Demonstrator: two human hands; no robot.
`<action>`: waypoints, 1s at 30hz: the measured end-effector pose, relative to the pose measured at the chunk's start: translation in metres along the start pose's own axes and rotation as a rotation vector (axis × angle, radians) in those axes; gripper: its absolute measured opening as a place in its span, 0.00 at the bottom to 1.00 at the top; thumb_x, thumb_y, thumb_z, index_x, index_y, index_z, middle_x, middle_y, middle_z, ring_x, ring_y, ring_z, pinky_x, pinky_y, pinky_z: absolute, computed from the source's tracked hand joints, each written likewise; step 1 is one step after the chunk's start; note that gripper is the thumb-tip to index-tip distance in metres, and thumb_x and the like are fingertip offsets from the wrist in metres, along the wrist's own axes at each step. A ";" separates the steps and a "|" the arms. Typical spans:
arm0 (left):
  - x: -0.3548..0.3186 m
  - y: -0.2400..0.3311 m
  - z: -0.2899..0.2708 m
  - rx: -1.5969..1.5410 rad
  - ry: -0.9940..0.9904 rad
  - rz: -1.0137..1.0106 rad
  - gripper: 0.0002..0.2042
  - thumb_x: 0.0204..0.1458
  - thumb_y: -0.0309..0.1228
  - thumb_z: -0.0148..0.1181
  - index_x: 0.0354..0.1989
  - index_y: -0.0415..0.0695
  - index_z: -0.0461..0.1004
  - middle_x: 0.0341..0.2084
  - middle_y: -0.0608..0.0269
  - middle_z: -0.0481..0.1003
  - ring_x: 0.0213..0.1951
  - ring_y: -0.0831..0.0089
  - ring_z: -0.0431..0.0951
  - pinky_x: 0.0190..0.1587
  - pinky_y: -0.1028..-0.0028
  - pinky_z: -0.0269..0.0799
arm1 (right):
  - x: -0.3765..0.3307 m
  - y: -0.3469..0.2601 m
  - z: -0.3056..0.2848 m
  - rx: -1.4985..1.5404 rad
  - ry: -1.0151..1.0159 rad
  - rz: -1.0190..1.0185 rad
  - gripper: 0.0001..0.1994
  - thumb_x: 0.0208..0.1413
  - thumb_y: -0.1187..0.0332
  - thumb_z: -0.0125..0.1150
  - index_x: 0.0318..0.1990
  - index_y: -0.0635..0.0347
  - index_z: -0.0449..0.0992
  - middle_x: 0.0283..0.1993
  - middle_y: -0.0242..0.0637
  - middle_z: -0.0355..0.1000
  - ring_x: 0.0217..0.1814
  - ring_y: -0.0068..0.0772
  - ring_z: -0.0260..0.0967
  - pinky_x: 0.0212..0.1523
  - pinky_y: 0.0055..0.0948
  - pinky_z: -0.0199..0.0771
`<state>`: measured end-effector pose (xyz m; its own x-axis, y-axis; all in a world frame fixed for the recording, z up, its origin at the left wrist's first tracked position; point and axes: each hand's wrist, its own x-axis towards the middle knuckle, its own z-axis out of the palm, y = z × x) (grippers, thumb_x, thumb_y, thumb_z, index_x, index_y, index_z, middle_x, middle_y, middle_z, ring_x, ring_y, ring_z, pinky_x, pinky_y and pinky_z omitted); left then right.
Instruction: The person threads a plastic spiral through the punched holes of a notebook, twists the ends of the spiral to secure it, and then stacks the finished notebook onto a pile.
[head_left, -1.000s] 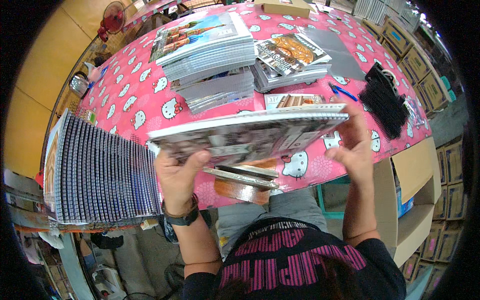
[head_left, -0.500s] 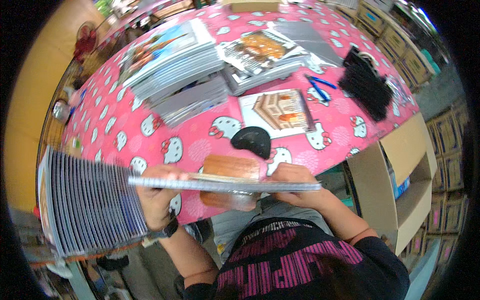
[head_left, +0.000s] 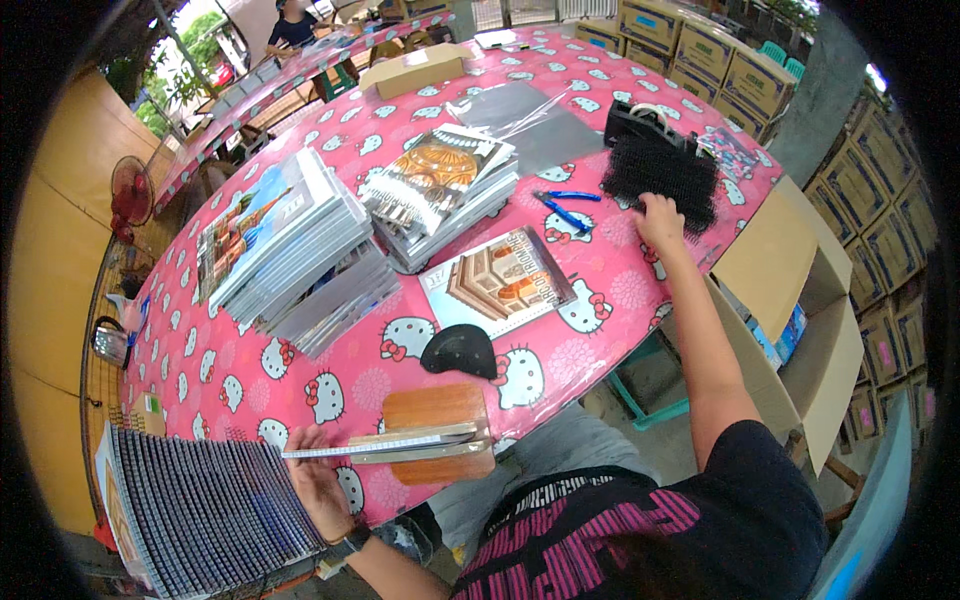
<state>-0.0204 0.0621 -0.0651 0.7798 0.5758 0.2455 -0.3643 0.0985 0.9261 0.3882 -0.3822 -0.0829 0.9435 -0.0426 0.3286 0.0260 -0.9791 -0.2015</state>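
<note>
My left hand (head_left: 318,485) is at the left end of a thin sheaf of punched sheets (head_left: 345,450), its fingers and palm on either side of it. The sheaf is on edge, its other end at a wooden block with a metal strip (head_left: 430,408). My right hand (head_left: 660,222) reaches out to a heap of black binding wires (head_left: 655,172), its fingers closed at the near edge; how many wires it has is hidden. A black half-round piece (head_left: 458,352) lies beyond the block, near a calendar with a building picture (head_left: 495,280).
Left of my hand stands a row of wire-bound calendars (head_left: 200,500). Farther off are tall calendar stacks (head_left: 290,245), a second pile (head_left: 440,190), blue-handled pliers (head_left: 568,210) and grey plastic sheets (head_left: 530,125). An open carton (head_left: 840,360) stands right of the table. A person (head_left: 293,28) sits far back.
My right hand has let go of the sheaf and moved out to the black wires. The sheaf's right end now sits at the wooden block. The view has shifted too.
</note>
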 end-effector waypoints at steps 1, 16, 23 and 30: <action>-0.002 0.000 0.003 -0.039 0.040 0.042 0.28 0.55 0.46 0.51 0.57 0.36 0.59 0.49 0.53 0.67 0.53 0.65 0.66 0.56 0.66 0.59 | 0.001 0.000 0.004 -0.050 -0.023 -0.021 0.19 0.47 0.59 0.61 0.45 0.56 0.72 0.47 0.39 0.69 0.54 0.43 0.63 0.49 0.51 0.65; 0.001 0.002 0.064 0.111 0.326 -0.007 0.11 0.53 0.31 0.55 0.40 0.38 0.69 0.26 0.63 0.71 0.30 0.77 0.70 0.36 0.77 0.66 | 0.002 -0.009 -0.003 -0.003 0.219 -0.187 0.09 0.48 0.65 0.59 0.34 0.58 0.74 0.36 0.39 0.70 0.43 0.43 0.67 0.40 0.41 0.67; 0.000 0.003 0.067 0.174 0.516 0.161 0.14 0.51 0.33 0.55 0.42 0.36 0.70 0.35 0.58 0.72 0.41 0.69 0.71 0.50 0.68 0.64 | -0.039 -0.064 -0.092 0.675 0.203 -0.406 0.13 0.51 0.72 0.53 0.45 0.63 0.70 0.36 0.46 0.69 0.39 0.44 0.68 0.42 0.34 0.67; -0.038 0.050 0.177 1.173 -0.273 0.406 0.23 0.39 0.42 0.66 0.48 0.53 0.72 0.40 0.70 0.72 0.49 0.68 0.69 0.58 0.35 0.21 | -0.145 -0.134 -0.150 1.081 -0.384 -0.456 0.17 0.57 0.72 0.48 0.54 0.62 0.63 0.35 0.34 0.65 0.34 0.25 0.63 0.38 0.23 0.64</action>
<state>0.0224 -0.0985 0.0225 0.8481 0.1971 0.4919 -0.0422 -0.9002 0.4334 0.1988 -0.2750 0.0351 0.8077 0.4995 0.3132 0.4655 -0.2144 -0.8587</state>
